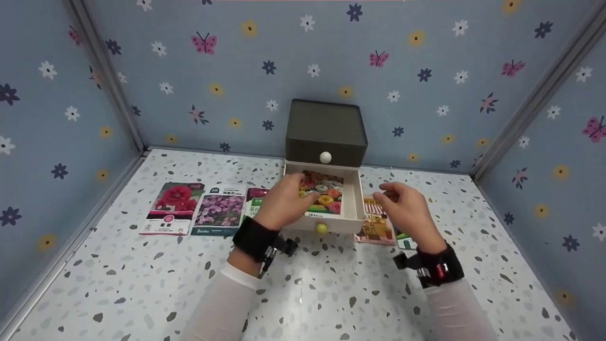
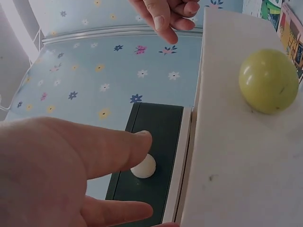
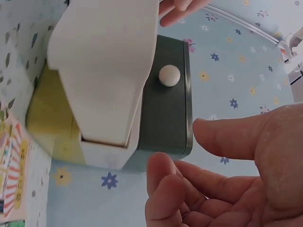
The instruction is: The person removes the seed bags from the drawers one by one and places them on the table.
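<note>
A small dark green drawer box (image 1: 326, 125) with a white knob (image 1: 325, 157) stands against the back wall. Its lower white drawer (image 1: 351, 199), with a yellow-green knob (image 1: 321, 229), is pulled out. Inside lies a seed packet (image 1: 326, 192) printed with colourful flowers. My left hand (image 1: 284, 201) reaches over the drawer's left side, thumb and fingers apart above the packet; whether they touch it is hard to tell. To the right of the drawer hovers my right hand (image 1: 408, 208), fingers loosely bent and holding nothing, above a pink-edged packet (image 1: 378, 227).
Left of the drawer lie a red-flower packet (image 1: 173, 208), a purple-flower packet (image 1: 220, 210) and a partly covered green and white packet (image 1: 254, 201). Another green packet (image 1: 405, 240) shows under the right hand. Patterned walls (image 1: 236, 71) enclose the speckled tabletop (image 1: 350, 293).
</note>
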The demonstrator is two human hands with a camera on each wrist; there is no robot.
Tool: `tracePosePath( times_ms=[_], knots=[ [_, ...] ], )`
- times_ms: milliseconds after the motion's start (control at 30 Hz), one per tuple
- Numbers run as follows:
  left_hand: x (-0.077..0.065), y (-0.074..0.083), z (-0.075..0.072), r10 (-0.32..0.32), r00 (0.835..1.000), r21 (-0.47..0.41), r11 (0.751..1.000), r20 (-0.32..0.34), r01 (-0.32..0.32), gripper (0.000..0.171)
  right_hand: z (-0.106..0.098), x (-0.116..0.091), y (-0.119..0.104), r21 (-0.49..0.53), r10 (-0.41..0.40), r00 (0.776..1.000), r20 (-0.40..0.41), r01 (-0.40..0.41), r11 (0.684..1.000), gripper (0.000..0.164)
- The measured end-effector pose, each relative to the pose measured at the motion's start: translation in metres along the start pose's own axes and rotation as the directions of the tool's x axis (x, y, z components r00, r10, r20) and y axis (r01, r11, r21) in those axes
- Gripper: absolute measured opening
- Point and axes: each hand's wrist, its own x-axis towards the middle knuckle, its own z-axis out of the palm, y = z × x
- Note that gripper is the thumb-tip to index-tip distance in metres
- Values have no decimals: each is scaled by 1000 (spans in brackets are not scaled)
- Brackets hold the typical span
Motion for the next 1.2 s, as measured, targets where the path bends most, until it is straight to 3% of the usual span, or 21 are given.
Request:
tracePosePath(
  times_ms=[200,333,567,767,933,1200],
  knots=[
    [-1,1,1,-5,1000,10,1000,-11,5,67,14,3,-17,9,-34,999,8,34,999,44],
    [-2,3,5,26,999,50,998,-37,-24,61,24,7,-29,3,-66,998,5,66,998,42],
    [-5,5,11,25,999,129,991,-39,-20,44,42,8,-41,-18,-90,994,55,91,996,41],
    [-4,7,16,67,996,201,978,-67,-52,32,54,11,-45,-78,-134,990,47,137,988,22],
    [-5,6,21,88,991,249,967,-101,-61,24,60,15,-50,-142,-142,989,52,148,979,39],
    [-4,9,30,107,981,336,941,-160,-48,21,64,20,-62,-270,-91,990,107,117,956,37]
  ],
)
